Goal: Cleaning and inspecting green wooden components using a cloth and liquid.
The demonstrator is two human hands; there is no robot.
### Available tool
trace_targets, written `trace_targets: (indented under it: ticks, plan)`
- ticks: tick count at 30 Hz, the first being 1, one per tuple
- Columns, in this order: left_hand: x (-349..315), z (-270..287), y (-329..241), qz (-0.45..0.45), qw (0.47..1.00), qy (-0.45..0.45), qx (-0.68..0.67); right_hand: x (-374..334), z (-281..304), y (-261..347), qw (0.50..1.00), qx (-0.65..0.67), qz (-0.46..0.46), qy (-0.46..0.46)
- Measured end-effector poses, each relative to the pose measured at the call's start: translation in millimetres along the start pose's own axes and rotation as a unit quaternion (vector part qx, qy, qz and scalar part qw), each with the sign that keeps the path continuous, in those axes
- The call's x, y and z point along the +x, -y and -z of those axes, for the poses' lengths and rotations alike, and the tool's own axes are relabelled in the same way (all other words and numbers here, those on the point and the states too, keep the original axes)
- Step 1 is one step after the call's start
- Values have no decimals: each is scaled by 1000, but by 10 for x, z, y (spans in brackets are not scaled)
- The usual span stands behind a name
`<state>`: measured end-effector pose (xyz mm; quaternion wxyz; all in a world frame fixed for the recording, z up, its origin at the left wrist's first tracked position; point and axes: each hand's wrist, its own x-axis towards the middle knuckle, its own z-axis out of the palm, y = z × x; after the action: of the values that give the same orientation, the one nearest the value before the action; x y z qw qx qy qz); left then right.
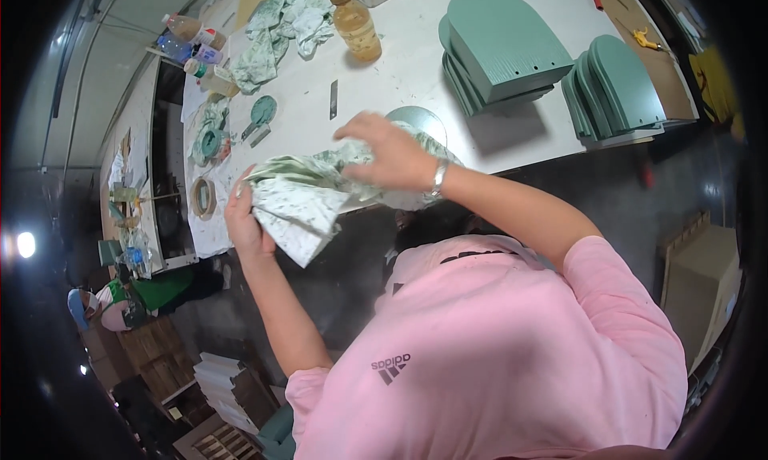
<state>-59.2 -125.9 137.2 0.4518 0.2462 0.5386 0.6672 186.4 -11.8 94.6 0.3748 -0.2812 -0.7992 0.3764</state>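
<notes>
My left hand [246, 224] is closed on the edge of a white cloth [300, 208] marked with green stains. The cloth hangs bunched and folded at the near edge of the table. Over its middle, my right hand [392, 152] has its fingers apart and curved, with a bracelet at the wrist. Whether its fingertips touch the cloth I cannot tell. The cloth's right end lies partly behind my right wrist. Just beyond that hand, a round greyish-green shape [420, 122] shows on the table, partly covered.
Stacked green round-ended panels [508, 40] and more panels [612, 88] stand at the right. A lidded bottle [355, 26], a metal strip [334, 100], a green lid [264, 110] and a tape roll [203, 197] lie on the white table [400, 80]. Stained cloth [276, 36] lies farther back.
</notes>
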Motion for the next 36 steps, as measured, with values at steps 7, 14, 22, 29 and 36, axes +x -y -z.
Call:
trace_targets:
  ticks: [7,14,22,29,36]
  plan:
    - [385,-132,115,95,972,157,-147,288,-246,-262,985,73,-100,118]
    - [744,-48,96,95,976,187,-58,450,151,-416,711,603,-344,-112]
    - [1180,-78,140,33,930,280,234,521,593,-54,914,343,-211,-43]
    - [990,-682,180,-124,907,305,264,439,509,52,782,538,-255,-185]
    - [698,-949,845,7,856,418,303,387,547,252,728,613,-216,-218]
